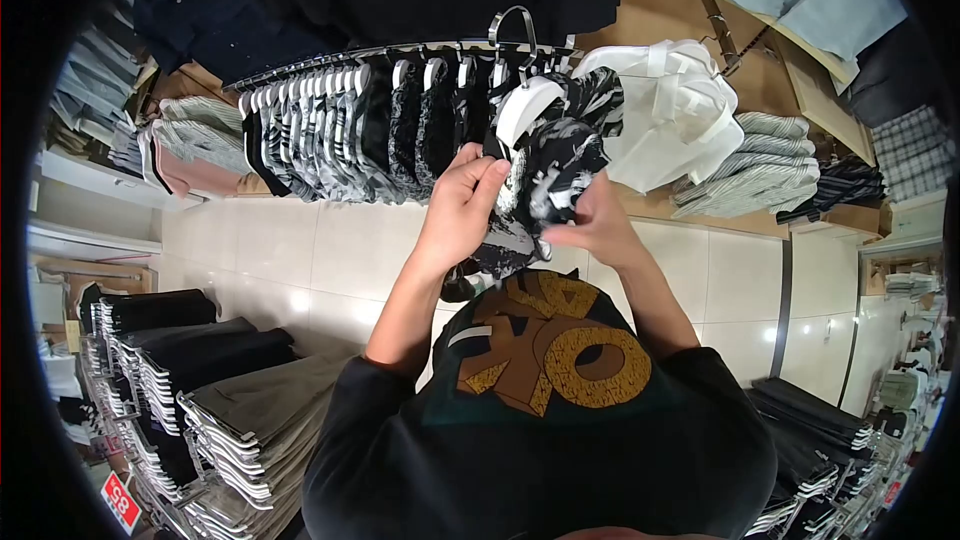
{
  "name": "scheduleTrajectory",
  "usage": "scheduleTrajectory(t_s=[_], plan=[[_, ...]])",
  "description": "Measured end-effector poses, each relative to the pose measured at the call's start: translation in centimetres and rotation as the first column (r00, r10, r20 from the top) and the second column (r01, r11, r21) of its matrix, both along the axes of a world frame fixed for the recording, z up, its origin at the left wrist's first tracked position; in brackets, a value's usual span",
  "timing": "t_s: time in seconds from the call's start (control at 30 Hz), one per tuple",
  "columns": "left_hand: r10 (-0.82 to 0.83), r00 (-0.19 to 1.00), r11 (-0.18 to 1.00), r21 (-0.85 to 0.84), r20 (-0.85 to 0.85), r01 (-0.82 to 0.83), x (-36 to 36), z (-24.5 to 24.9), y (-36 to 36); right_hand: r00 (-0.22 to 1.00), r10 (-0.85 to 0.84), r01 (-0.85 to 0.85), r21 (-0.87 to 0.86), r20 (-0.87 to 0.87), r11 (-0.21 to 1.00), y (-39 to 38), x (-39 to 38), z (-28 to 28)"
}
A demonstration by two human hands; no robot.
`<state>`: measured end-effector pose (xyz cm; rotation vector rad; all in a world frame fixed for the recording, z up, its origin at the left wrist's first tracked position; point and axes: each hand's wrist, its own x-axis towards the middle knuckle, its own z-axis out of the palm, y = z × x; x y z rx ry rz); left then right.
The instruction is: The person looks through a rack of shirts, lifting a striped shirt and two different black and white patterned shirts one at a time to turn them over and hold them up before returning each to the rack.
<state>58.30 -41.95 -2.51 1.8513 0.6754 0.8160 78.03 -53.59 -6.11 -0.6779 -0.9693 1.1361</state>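
Observation:
A black, white and grey patterned shirt (560,165) hangs on a white hanger (528,108) in front of my chest. The hanger's metal hook (513,30) rises above it, beside the rack rail. My left hand (463,208) is closed, pinching the shirt's left edge just below the hanger between thumb and fingers. At the shirt's right side is my right hand (602,225), slightly blurred, its thumb and fingers spread apart by the fabric. Some of its fingertips are hard to make out against the shirt.
Behind the shirt, a rail (330,62) carries several patterned garments on white hangers. White garments (670,115) and striped shirts (755,165) hang to the right. Racks of folded trousers (270,390) stand at lower left, and dark trousers (815,420) at lower right. The floor (350,250) is tiled.

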Motion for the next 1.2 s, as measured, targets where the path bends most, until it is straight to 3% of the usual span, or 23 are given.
scheduleTrajectory(t_s=[0.07, 0.1, 0.17, 0.23, 0.3, 0.33, 0.37, 0.47, 0.5, 0.57, 0.6, 0.63, 0.7, 0.77, 0.8, 0.83, 0.9, 0.97, 1.03, 1.07, 1.1, 1.17, 1.2], plan=[[0.016, 0.998, 0.998, -0.057, 0.06, -0.012, 0.1, 0.7, -0.7, 0.864, -0.089, 0.262, -0.292, 0.495, 0.92, 0.4, 1.0, -2.3], [0.037, 0.992, 0.993, -0.113, 0.121, -0.023, 0.2, 1.0, -1.0, 0.865, -0.093, 0.266, -0.294, 0.493, 0.918, 0.4, 1.8, -2.5], [0.067, 0.99, 0.99, -0.134, 0.126, -0.05, -0.7, 0.4, -0.4, 0.968, -0.144, 0.228, -0.484, 0.204, 0.845, 0.5, 3.1, -2.5], [0.147, 0.98, 0.984, -0.116, 0.136, -0.132, -1.8, 0.5, 0.3, 0.937, -0.252, 0.331, -0.389, 0.241, 0.86, 0.4, 3.9, -1.7], [0.221, 0.97, 0.972, -0.104, 0.104, -0.211, -3.0, 0.3, 1.0, 0.916, -0.264, 0.381, -0.449, 0.302, 0.809, 0.0, 5.5, -0.6], [0.226, 0.974, 0.971, -0.074, -0.028, -0.227, -4.3, -0.9, 2.2, 0.902, -0.285, 0.426, -0.563, 0.324, 0.708, -0.7, 5.7, 0.7], [0.226, 0.974, 0.971, -0.074, -0.028, -0.227, -4.6, -0.9, 2.1, 0.902, -0.285, 0.426, -0.564, 0.324, 0.708, -0.8, 5.9, 1.6], [0.235, 0.97, 0.967, 0.117, -0.06, -0.227, -4.7, -1.0, 1.6, 0.877, -0.073, 0.272, -0.363, 0.476, 0.891, 0.2, 6.0, 4.1], [0.199, 0.98, 0.974, 0.109, -0.007, -0.197, -4.0, 0.4, 0.5, 0.812, 0.084, 0.194, -0.402, 0.578, 0.895, 0.9, 6.0, 4.4], [0.169, 0.977, 0.97, 0.2, -0.131, -0.141, -2.7, 2.0, -0.8, 0.648, 0.257, 0.024, -0.357, 0.716, 0.934, 3.2, 4.3, 5.4], [0.15, 0.966, 0.959, 0.268, -0.211, -0.091, -1.9, 3.3, -1.5, 0.581, 0.215, -0.029, -0.244, 0.785, 0.969, 4.3, 3.3, 5.6], [0.144, 0.976, 0.951, 0.296, -0.164, -0.091, -0.9, 3.3, -2.0, 0.511, 0.16, -0.092, -0.131, 0.844, 0.987, 5.2, 2.5, 5.8], [0.061, 0.974, 0.969, 0.246, -0.22, -0.005, -0.3, 1.6, -1.1, 0.566, 0.181, -0.141, -0.121, 0.804, 0.983, 6.1, 1.9, 5.6], [0.079, 0.971, 0.958, 0.288, -0.227, -0.011, -0.5, 1.5, -0.2, 0.561, 0.265, -0.06, -0.281, 0.784, 0.958, 6.0, 1.9, 6.7], [0.058, 0.972, 0.965, 0.262, -0.228, 0.004, -0.7, 1.8, 0.2, 0.642, 0.264, -0.078, -0.281, 0.719, 0.956, 5.8, 2.2, 6.3], [0.036, 0.973, 0.972, 0.235, -0.23, 0.02, -0.8, 1.9, 0.5, 0.638, 0.272, -0.088, -0.283, 0.72, 0.955, 5.5, 2.1, 6.2], [0.031, 0.989, 0.971, 0.24, -0.144, 0.005, -1.0, 1.8, 0.9, 0.57, 0.13, -0.007, -0.153, 0.811, 0.988, 4.7, 2.1, 6.0], [0.084, 0.996, 0.991, 0.103, -0.025, -0.081, -1.2, 2.0, 1.4, 0.446, 0.081, 0.126, -0.152, 0.891, 0.98, 4.7, 3.0, 2.0], [0.121, 0.993, 0.991, 0.049, 0.015, -0.122, -1.9, 2.6, 1.7, 0.571, 0.036, 0.16, -0.154, 0.82, 0.975, 4.2, 2.9, -1.8], [0.137, 0.989, 0.991, 0.001, 0.05, -0.137, -2.6, 1.9, 2.4, 0.735, 0.006, 0.149, -0.17, 0.678, 0.974, 3.8, 2.6, -3.4], [0.153, 0.985, 0.988, -0.047, 0.085, -0.149, -3.1, 1.7, 3.0, 0.901, 0.007, 0.168, -0.365, 0.433, 0.916, 3.1, 2.1, -4.1], [0.266, 0.964, 0.955, -0.138, 0.01, -0.262, -4.3, 1.9, 2.8, 0.996, -0.087, 0.075, -0.446, -0.007, 0.892, 2.6, 1.9, -5.1], [0.233, 0.972, 0.972, -0.034, 0.02, -0.233, -4.9, 1.7, 3.1, 0.996, -0.09, 0.076, -0.446, -0.009, 0.892, 2.5, 2.4, -5.1]])
